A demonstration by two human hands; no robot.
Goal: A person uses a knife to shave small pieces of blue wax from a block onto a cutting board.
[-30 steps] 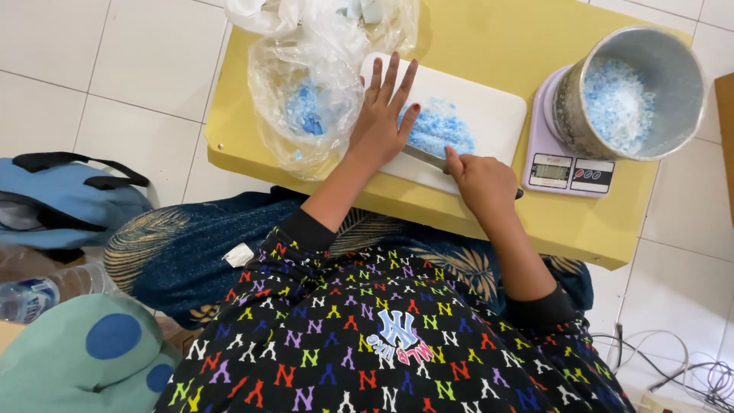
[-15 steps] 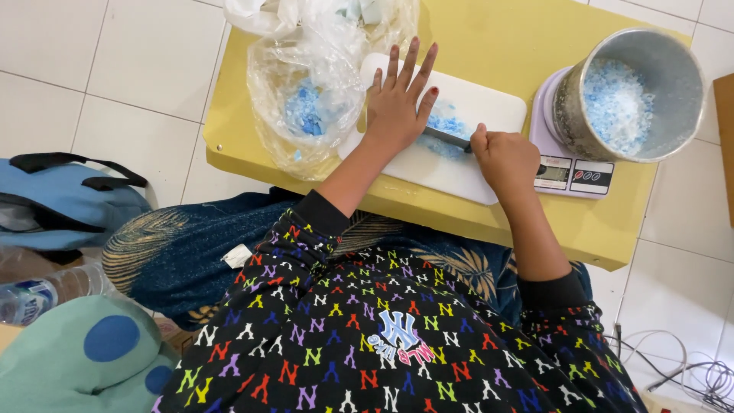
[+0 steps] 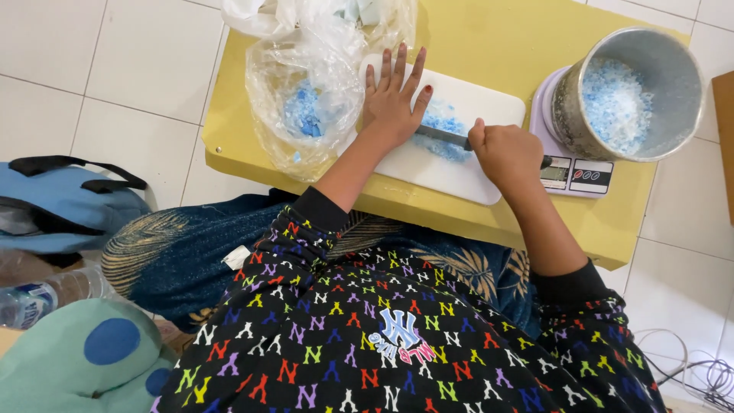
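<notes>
right hand (image 3: 506, 151) gripping knife (image 3: 443, 136), blue crumbs (image 3: 442, 130)

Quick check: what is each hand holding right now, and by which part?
The right hand has its grip closed on the knife at the handle. The left hand holds nothing; it presses flat on the blade over the white cutting board.
</notes>
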